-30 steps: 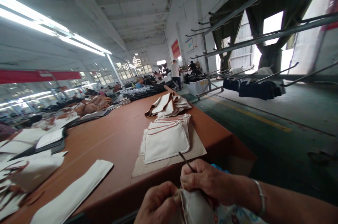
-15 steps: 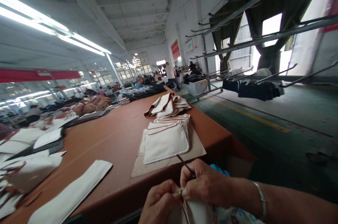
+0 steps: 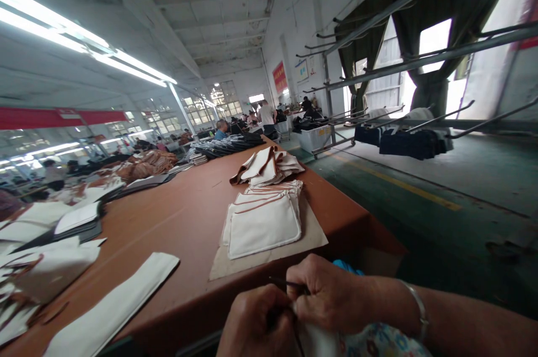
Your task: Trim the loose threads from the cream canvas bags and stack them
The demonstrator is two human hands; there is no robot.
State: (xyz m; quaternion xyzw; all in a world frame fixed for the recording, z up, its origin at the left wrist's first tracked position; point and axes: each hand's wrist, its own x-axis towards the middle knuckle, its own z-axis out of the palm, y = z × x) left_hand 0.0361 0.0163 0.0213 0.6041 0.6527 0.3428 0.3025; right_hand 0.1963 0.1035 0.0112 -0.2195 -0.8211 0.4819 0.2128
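Close together at the bottom of the view, both my hands work on a white fabric piece [image 3: 320, 339] with a dark line along its edge. My left hand [image 3: 257, 320] is closed on the piece's upper edge, its fingertips partly hidden. My right hand [image 3: 328, 295] pinches the same edge and also holds a thin dark tool [image 3: 279, 281], which points left over my left hand; its full shape is hidden. Just beyond my hands, a stack of white stitched panels [image 3: 264, 229] with brown edging lies on a beige sheet [image 3: 313, 236].
The brown table [image 3: 176, 219] carries folded white pieces with brown trim [image 3: 267, 166] and a long white strip [image 3: 113, 306]. White and black pieces [image 3: 54, 267] are heaped at left. A metal rack [image 3: 420, 68] with hanging dark goods stands at right. People are in the background.
The dark tool has swung from pointing up toward the panel stack to lying nearly level, pointing left. My left hand has turned slightly and risen over the edge of the white piece.
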